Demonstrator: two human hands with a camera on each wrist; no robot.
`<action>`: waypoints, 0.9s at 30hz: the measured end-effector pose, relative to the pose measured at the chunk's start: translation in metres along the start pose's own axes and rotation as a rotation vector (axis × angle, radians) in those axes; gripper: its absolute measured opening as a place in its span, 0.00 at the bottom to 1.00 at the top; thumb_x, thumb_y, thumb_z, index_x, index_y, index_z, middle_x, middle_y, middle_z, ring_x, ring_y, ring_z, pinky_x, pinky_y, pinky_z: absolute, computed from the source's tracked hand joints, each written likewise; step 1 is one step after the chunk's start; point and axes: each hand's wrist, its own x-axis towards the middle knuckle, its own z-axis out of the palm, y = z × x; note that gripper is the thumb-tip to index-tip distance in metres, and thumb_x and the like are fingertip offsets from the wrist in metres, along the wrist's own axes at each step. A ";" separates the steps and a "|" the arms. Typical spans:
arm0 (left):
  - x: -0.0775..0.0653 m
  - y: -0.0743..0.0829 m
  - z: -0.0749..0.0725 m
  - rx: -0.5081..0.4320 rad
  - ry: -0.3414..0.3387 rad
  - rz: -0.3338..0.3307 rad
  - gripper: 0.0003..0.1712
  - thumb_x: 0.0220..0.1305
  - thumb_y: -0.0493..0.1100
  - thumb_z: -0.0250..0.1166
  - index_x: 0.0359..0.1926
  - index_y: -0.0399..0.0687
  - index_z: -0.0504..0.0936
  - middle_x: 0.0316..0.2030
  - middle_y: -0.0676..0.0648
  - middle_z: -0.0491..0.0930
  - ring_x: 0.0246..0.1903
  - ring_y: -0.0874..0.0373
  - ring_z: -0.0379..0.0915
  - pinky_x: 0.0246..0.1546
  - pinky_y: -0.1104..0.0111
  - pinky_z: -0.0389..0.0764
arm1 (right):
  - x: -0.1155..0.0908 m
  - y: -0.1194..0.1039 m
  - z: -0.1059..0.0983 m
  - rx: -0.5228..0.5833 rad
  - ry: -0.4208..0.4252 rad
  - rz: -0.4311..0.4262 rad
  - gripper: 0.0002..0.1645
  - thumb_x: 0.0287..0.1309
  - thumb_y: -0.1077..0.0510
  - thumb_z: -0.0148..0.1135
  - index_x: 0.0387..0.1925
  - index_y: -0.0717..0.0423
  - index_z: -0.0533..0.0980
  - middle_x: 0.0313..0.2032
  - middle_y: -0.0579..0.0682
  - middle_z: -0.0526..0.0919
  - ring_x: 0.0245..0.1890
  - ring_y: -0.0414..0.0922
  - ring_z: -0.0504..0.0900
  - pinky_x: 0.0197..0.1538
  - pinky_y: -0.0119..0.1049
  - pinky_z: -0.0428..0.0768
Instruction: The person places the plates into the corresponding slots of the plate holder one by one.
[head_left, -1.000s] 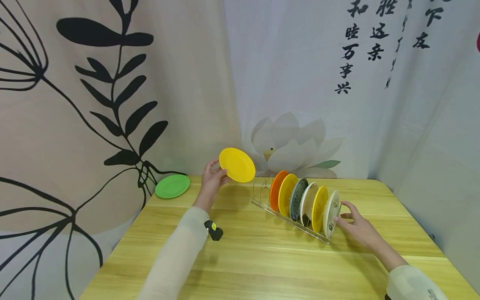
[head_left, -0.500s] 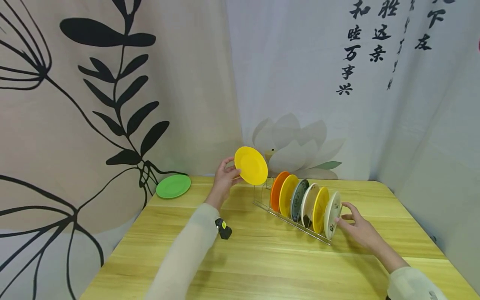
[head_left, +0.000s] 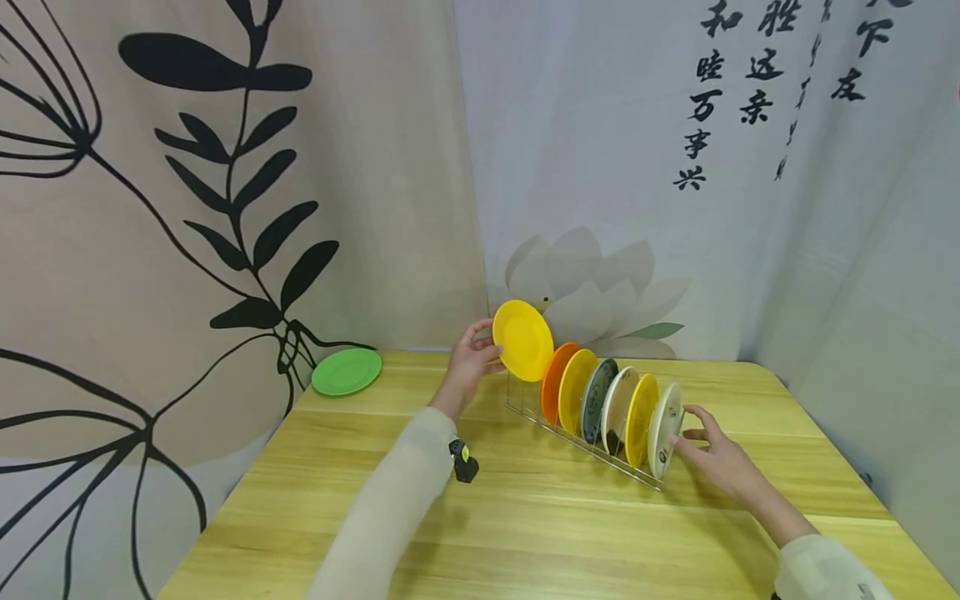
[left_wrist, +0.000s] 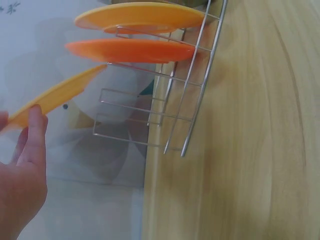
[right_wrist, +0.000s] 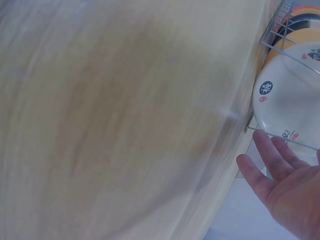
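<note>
My left hand (head_left: 474,362) pinches a yellow plate (head_left: 522,340) by its edge, tilted above the left end of a wire dish rack (left_wrist: 202,90). In the left wrist view this plate (left_wrist: 55,97) is apart from the orange plate (left_wrist: 132,51), beside bare wire slots. Several plates stand upright in the rack: orange, yellow, dark patterned (head_left: 597,400), cream (head_left: 618,408), another yellow (head_left: 640,419) and a white printed plate (head_left: 666,429) at the right end. There my right hand (head_left: 716,458) rests its fingertips, fingers extended, against the rack's end beside the white plate; exact contact is unclear.
A green plate (head_left: 347,372) lies by itself at the table's back left corner. The wooden table (head_left: 570,533) reaches back to a printed curtain (head_left: 375,167) close behind the rack. Another curtain wall (head_left: 862,292) runs along the right side.
My left hand has carried the yellow plate rightward to the rack's left end, lowering it slightly and turning it more upright. The right hand has stayed by the white plate.
</note>
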 end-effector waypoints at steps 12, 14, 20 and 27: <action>0.001 -0.014 0.008 0.088 -0.027 -0.015 0.29 0.64 0.27 0.63 0.64 0.49 0.73 0.49 0.38 0.77 0.40 0.50 0.80 0.39 0.58 0.86 | -0.001 -0.003 -0.001 0.002 -0.007 0.008 0.46 0.71 0.38 0.51 0.76 0.54 0.44 0.61 0.73 0.70 0.55 0.69 0.76 0.48 0.62 0.79; 0.001 -0.016 0.009 0.095 -0.026 -0.016 0.29 0.64 0.27 0.63 0.64 0.49 0.73 0.50 0.37 0.77 0.40 0.50 0.80 0.39 0.58 0.86 | -0.001 -0.003 -0.001 0.000 -0.007 0.009 0.46 0.71 0.37 0.51 0.76 0.54 0.44 0.61 0.73 0.71 0.55 0.69 0.75 0.48 0.62 0.78; 0.002 -0.024 0.012 0.114 -0.010 -0.027 0.29 0.63 0.28 0.63 0.65 0.46 0.72 0.48 0.40 0.78 0.38 0.53 0.79 0.36 0.62 0.86 | 0.000 -0.002 -0.001 -0.009 -0.006 0.009 0.46 0.71 0.37 0.51 0.76 0.55 0.44 0.61 0.73 0.71 0.55 0.70 0.75 0.48 0.63 0.77; 0.000 -0.031 0.014 0.128 0.001 -0.027 0.29 0.65 0.27 0.62 0.66 0.42 0.70 0.52 0.34 0.77 0.42 0.50 0.79 0.46 0.50 0.83 | 0.001 -0.001 -0.001 -0.005 -0.006 0.008 0.46 0.71 0.37 0.51 0.76 0.54 0.44 0.61 0.73 0.71 0.56 0.69 0.75 0.48 0.62 0.79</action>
